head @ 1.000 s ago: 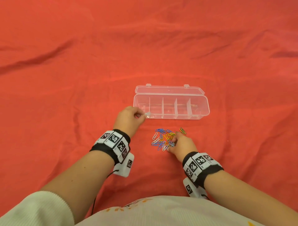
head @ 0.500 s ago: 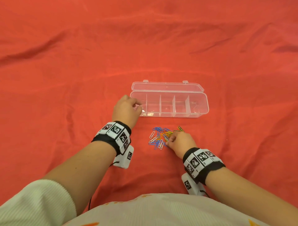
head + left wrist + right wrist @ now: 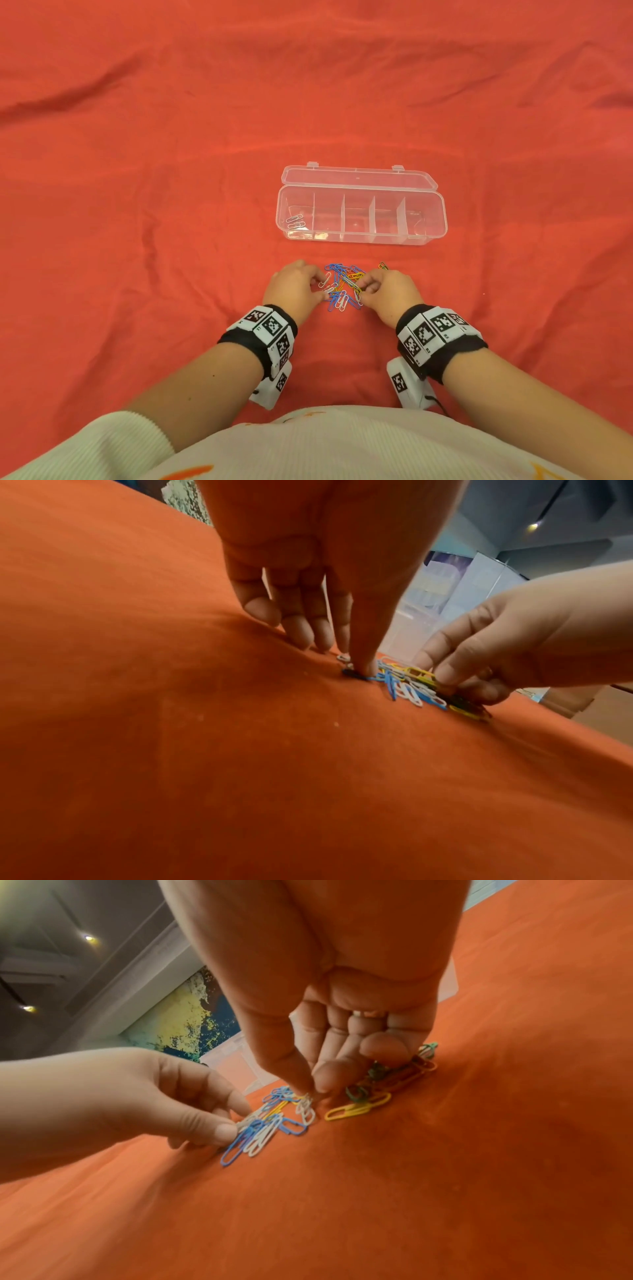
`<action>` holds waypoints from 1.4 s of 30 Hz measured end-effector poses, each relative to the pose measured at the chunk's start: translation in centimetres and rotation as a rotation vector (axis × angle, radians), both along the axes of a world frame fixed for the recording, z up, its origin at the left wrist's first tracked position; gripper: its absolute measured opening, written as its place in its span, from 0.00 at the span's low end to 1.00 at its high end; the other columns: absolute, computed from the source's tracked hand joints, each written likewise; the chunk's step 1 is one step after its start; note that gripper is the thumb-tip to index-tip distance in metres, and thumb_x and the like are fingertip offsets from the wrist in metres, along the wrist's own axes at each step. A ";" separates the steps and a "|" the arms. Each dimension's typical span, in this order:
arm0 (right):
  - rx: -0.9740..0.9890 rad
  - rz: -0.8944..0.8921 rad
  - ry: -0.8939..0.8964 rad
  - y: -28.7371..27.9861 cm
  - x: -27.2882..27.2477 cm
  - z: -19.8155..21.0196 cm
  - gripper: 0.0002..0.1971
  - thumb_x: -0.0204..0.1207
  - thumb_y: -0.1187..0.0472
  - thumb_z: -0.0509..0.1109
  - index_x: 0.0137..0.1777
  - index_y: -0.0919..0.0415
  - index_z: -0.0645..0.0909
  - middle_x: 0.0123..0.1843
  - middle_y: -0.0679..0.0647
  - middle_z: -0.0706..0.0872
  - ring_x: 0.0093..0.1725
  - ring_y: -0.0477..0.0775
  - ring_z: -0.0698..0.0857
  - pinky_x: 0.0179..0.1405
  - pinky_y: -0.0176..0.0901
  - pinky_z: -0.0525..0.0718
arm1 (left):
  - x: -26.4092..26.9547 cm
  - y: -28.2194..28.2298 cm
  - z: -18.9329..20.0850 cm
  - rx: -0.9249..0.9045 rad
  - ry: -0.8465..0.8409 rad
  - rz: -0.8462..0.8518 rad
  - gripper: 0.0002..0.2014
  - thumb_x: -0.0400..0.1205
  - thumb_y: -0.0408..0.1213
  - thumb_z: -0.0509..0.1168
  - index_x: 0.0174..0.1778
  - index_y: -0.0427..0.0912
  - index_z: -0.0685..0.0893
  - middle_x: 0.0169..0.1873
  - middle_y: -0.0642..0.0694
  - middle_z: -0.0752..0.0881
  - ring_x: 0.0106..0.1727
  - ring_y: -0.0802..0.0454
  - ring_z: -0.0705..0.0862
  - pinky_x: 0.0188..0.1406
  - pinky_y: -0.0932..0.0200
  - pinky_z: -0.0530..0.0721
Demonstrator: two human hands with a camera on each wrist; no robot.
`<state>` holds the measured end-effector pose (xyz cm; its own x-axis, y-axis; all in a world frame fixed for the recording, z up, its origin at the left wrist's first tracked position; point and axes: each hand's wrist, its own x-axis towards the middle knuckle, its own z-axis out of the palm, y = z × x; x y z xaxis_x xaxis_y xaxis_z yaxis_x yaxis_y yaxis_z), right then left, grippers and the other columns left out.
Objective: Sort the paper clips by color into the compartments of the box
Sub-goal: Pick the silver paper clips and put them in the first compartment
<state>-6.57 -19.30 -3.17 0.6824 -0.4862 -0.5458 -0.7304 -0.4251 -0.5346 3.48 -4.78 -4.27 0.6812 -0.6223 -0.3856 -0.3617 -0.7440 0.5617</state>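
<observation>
1. Clear plastic box [image 3: 361, 236] is sitting lid-open on the red cloth [image 3: 137, 205]; I'm seeing two white clips [image 3: 296, 221] in its leftmost compartment.
2. Mixed clip pile [image 3: 344, 286] is lying in front of the box, between the hands.
3. Left hand [image 3: 295, 289]: grip is pinching at a white clip on the pile's edge.
4. Right hand [image 3: 390, 291]: thumb and forefinger are pinching a white clip [image 3: 306, 1110].

Clip pile [image 3: 344, 287]: middle hidden under fingertips of both hands, count unreadable. Left hand [image 3: 297, 287], right hand [image 3: 390, 291]: pinch contents unclear from head view. Both forearms cut by lower frame edge. Box [image 3: 442, 219] blurred in wrist views.
</observation>
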 end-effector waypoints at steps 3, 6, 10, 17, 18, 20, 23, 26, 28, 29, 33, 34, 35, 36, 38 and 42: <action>-0.021 -0.010 0.006 -0.4 -0.3 0.1 0.08 0.68 0.68 0.70 0.44 0.58 0.87 0.27 0.43 0.77 0.37 0.49 0.80 0.30 0.30 0.72 | -0.4 0.0 -0.4 0.004 -0.021 0.019 0.07 0.70 0.43 0.74 0.42 0.48 0.86 0.42 0.47 0.82 0.49 0.47 0.82 0.53 0.48 0.81; -0.034 -0.021 -0.007 -0.6 -0.7 0.2 0.07 0.68 0.68 0.70 0.41 0.59 0.88 0.27 0.45 0.79 0.36 0.50 0.80 0.29 0.30 0.72 | -0.6 0.1 -0.6 0.004 -0.006 0.047 0.05 0.71 0.42 0.73 0.39 0.46 0.86 0.41 0.46 0.82 0.47 0.47 0.83 0.50 0.50 0.81; 0.000 -0.047 -0.054 -0.6 -1.0 0.0 0.08 0.70 0.68 0.70 0.45 0.59 0.89 0.33 0.50 0.83 0.36 0.49 0.81 0.28 0.24 0.71 | -0.3 0.3 -0.3 0.002 0.056 0.108 0.04 0.72 0.42 0.72 0.37 0.46 0.86 0.41 0.48 0.82 0.44 0.48 0.83 0.48 0.51 0.81; -0.005 0.096 -0.025 -0.1 -0.9 -0.1 0.10 0.73 0.67 0.67 0.46 0.54 0.89 0.33 0.43 0.82 0.32 0.40 0.78 0.28 0.19 0.67 | 0.1 1.1 0.0 -0.006 0.104 0.164 0.03 0.71 0.41 0.73 0.36 0.48 0.87 0.36 0.50 0.86 0.43 0.49 0.85 0.46 0.52 0.82; -0.024 0.073 -0.031 0.0 -0.8 -0.1 0.10 0.73 0.66 0.67 0.45 0.53 0.88 0.32 0.44 0.81 0.35 0.44 0.79 0.29 0.23 0.69 | 0.1 1.2 0.0 -0.013 0.106 0.169 0.03 0.71 0.42 0.73 0.35 0.48 0.86 0.34 0.51 0.85 0.42 0.49 0.85 0.45 0.53 0.82; -0.068 0.013 -0.015 0.2 -0.6 -0.4 0.03 0.72 0.61 0.70 0.40 0.51 0.83 0.29 0.44 0.79 0.37 0.50 0.80 0.32 0.35 0.72 | -0.1 1.4 0.0 -0.042 0.108 0.169 0.04 0.71 0.41 0.73 0.33 0.49 0.84 0.31 0.53 0.85 0.39 0.50 0.85 0.42 0.53 0.83; -0.135 -0.014 0.057 0.7 -0.3 -0.9 0.10 0.69 0.51 0.74 0.34 0.51 0.76 0.31 0.46 0.81 0.40 0.54 0.82 0.39 0.41 0.77 | -0.2 1.5 0.0 -0.093 0.116 0.169 0.09 0.70 0.37 0.71 0.28 0.51 0.78 0.27 0.55 0.83 0.34 0.51 0.84 0.38 0.54 0.83; -0.160 -0.009 0.084 1.2 0.2 -0.8 0.11 0.69 0.51 0.74 0.37 0.53 0.75 0.44 0.54 0.87 0.49 0.58 0.84 0.44 0.44 0.76 | -0.1 1.6 0.0 -0.119 0.134 0.159 0.11 0.70 0.34 0.71 0.27 0.52 0.77 0.26 0.55 0.82 0.30 0.56 0.80 0.35 0.61 0.79; -0.144 -0.008 0.082 1.3 0.5 -0.8 0.09 0.71 0.54 0.74 0.38 0.53 0.76 0.48 0.55 0.88 0.53 0.59 0.84 0.47 0.44 0.78 | 0.0 1.7 0.0 -0.150 0.161 0.157 0.11 0.70 0.32 0.71 0.30 0.52 0.79 0.26 0.56 0.81 0.28 0.61 0.78 0.34 0.65 0.77; -0.132 -0.005 0.085 1.3 0.6 -0.9 0.08 0.71 0.55 0.73 0.38 0.53 0.77 0.50 0.54 0.89 0.54 0.58 0.84 0.50 0.45 0.80 | 0.0 1.8 0.0 -0.159 0.180 0.159 0.09 0.71 0.32 0.71 0.32 0.52 0.81 0.26 0.57 0.81 0.28 0.62 0.78 0.35 0.65 0.77; -0.108 0.006 0.083 1.0 0.7 -1.1 0.09 0.71 0.57 0.73 0.32 0.52 0.76 0.46 0.52 0.90 0.52 0.56 0.86 0.54 0.46 0.83 | 0.3 2.0 -0.2 -0.149 0.216 0.188 0.06 0.72 0.33 0.73 0.41 0.47 0.89 0.28 0.58 0.82 0.30 0.64 0.78 0.39 0.65 0.77; -0.108 0.000 0.079 0.9 0.6 -1.2 0.11 0.71 0.56 0.73 0.30 0.52 0.75 0.39 0.50 0.88 0.48 0.56 0.85 0.51 0.44 0.82 | 0.3 2.1 -0.3 -0.151 0.223 0.200 0.06 0.72 0.33 0.73 0.42 0.47 0.89 0.29 0.57 0.83 0.31 0.64 0.78 0.38 0.67 0.77; -0.111 -0.011 0.074 0.9 0.5 -1.2 0.13 0.70 0.56 0.73 0.28 0.52 0.74 0.32 0.47 0.84 0.43 0.54 0.84 0.48 0.43 0.81 | 0.3 2.2 -0.4 -0.153 0.228 0.211 0.06 0.72 0.34 0.73 0.43 0.46 0.89 0.29 0.57 0.83 0.31 0.64 0.79 0.38 0.69 0.76; -0.116 -0.022 0.069 0.8 0.4 -1.1 0.15 0.70 0.56 0.73 0.26 0.52 0.73 0.28 0.45 0.80 0.40 0.53 0.82 0.45 0.43 0.80 | 0.3 2.2 -0.4 -0.154 0.231 0.221 0.05 0.72 0.35 0.73 0.43 0.46 0.90 0.29 0.56 0.83 0.32 0.64 0.79 0.38 0.70 0.76; -0.120 -0.033 0.063 0.7 0.1 -1.0 0.15 0.69 0.57 0.73 0.25 0.52 0.72 0.24 0.43 0.76 0.37 0.53 0.81 0.42 0.42 0.79 | 0.4 2.3 -0.5 -0.167 0.252 0.246 0.05 0.72 0.35 0.74 0.42 0.46 0.90 0.30 0.54 0.85 0.33 0.60 0.82 0.41 0.65 0.79; -0.104 -0.071 0.025 0.4 -0.1 -0.7 0.14 0.69 0.56 0.74 0.27 0.52 0.74 0.25 0.44 0.77 0.34 0.52 0.80 0.38 0.40 0.76 | 0.3 2.3 -0.4 -0.203 0.277 0.290 0.03 0.73 0.36 0.73 0.40 0.46 0.90 0.33 0.44 0.89 0.37 0.51 0.85 0.46 0.54 0.84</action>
